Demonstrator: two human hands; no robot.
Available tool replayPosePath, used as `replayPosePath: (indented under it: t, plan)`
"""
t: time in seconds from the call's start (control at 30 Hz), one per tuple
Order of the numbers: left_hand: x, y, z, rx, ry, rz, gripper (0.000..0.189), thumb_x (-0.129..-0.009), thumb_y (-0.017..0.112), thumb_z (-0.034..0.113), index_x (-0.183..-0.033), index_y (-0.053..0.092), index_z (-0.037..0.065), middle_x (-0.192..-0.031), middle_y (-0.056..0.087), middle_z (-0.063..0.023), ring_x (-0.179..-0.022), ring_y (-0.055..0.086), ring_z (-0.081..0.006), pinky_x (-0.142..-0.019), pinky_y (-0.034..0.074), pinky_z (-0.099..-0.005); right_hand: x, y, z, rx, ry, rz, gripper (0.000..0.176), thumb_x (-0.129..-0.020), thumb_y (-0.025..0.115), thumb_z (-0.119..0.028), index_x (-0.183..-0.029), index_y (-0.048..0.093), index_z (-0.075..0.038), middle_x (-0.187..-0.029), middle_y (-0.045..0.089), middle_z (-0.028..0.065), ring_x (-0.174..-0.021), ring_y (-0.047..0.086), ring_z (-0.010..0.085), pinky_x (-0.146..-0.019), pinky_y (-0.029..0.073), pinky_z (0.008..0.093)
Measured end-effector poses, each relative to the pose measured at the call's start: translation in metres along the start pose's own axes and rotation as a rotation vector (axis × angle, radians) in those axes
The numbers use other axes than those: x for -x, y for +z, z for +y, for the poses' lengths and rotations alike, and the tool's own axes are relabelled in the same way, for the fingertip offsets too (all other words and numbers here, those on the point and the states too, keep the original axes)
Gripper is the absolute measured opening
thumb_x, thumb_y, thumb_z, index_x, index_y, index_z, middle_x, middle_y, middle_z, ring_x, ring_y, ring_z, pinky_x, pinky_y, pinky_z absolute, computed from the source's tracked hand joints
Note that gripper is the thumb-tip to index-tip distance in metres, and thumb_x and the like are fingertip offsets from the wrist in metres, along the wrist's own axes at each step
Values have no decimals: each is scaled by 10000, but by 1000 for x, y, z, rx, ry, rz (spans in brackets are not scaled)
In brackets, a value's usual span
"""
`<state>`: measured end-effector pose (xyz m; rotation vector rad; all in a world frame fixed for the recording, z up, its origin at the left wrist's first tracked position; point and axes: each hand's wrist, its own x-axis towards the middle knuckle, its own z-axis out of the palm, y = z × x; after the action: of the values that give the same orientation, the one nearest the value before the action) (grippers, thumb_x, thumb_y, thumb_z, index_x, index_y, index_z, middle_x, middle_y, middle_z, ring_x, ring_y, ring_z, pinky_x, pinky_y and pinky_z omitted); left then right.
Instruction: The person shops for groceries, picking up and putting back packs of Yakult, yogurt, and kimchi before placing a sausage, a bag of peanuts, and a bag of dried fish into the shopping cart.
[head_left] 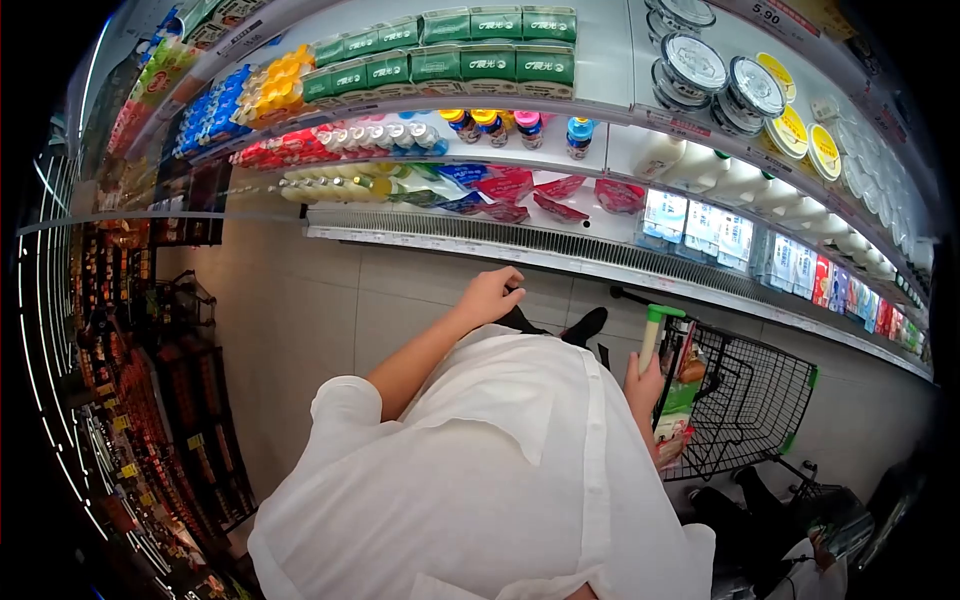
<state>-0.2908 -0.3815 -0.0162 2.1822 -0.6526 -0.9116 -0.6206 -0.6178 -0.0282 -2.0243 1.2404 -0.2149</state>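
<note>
My left hand hangs in front of the white shirt, above the floor near the shelf edge. Its fingers are loosely curled, with a gap to the thumb and nothing visible in them. On the right, my right hand is closed around the pale, green-ended handle of a black wire shopping cart. Packaged goods with green and red parts stand at the cart's near end. Something skin-coloured, perhaps another hand, touches them lower down; I cannot tell whose.
A chilled shelf spans the top, holding green cartons, small bottles, pouches and tubs. Dark shoes stand on the tiled floor. Another person is at the lower right, beyond the cart. Dark racks line the left.
</note>
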Motion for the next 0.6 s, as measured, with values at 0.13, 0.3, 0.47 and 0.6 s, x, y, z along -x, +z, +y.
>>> replayPosePath:
  t: [0.13, 0.3, 0.47, 0.6]
  plan:
    - [-6, -38, -51, 15, 7, -80, 360, -962, 798, 264, -1244, 769, 42, -1132, 833, -168, -964, 807, -337, -889, 639, -450, 10, 18, -31, 80, -11, 58, 340, -1062, 724, -342, -1036, 664, -8, -784, 708, 242, -738, 719, 486, -660, 544, 533]
    - [-22, -79, -129, -52, -10, -132, 341, -978, 781, 235, -1239, 767, 15, -1081, 839, -165, -908, 819, -284, -849, 649, -413, 25, 47, -49, 203, -8, 82, 306, -1055, 726, -310, -1087, 698, -7, -800, 717, 239, -754, 730, 471, -672, 551, 513]
    - [-84, -101, -201, -106, -1, -67, 305, -943, 761, 241, -1161, 777, 28, -1049, 836, -179, -1001, 812, -358, -889, 639, -496, 48, 69, -81, 187, 17, 43, 287, -1051, 738, -281, -1080, 694, 1, -784, 706, 225, -713, 717, 445, -663, 550, 493]
    - [-150, -97, -217, -282, 122, 4, 317, -951, 747, 212, -1202, 741, 19, -1152, 803, -200, -1062, 783, -403, -911, 628, -530, 66, 89, -100, 174, 32, 32, 283, -1045, 749, -266, -1060, 686, 10, -774, 699, 217, -690, 710, 424, -654, 547, 478]
